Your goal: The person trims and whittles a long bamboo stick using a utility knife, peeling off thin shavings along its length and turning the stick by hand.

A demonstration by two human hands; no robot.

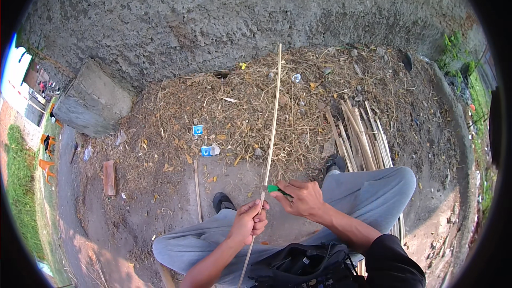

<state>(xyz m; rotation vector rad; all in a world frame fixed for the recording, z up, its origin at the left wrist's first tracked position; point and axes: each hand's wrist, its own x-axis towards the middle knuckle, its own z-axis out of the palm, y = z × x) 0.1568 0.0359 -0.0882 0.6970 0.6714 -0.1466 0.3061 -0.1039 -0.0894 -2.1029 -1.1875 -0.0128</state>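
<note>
A long, pale bamboo strip (pixel 274 114) runs from my lap up toward the wall, between my knees. My left hand (pixel 248 222) is closed around its lower part, thumb along the strip. Just above and to the right, my right hand (pixel 303 198) grips a small green-handled knife (pixel 273 188) against the strip; its blade is too small to make out. More bamboo strips (pixel 362 136) lie in a bundle beside my right foot. A single thin strip (pixel 198 192) rests on the ground left of my left shoe (pixel 223 201).
A rough grey wall (pixel 224 16) rises ahead, with a concrete block (pixel 96 98) at its left. Curled shavings (pixel 234 112) cover the ground. Two blue packets (pixel 207 151) and a reddish brick (pixel 109 177) lie to the left. A black bag (pixel 304 266) sits at my lap.
</note>
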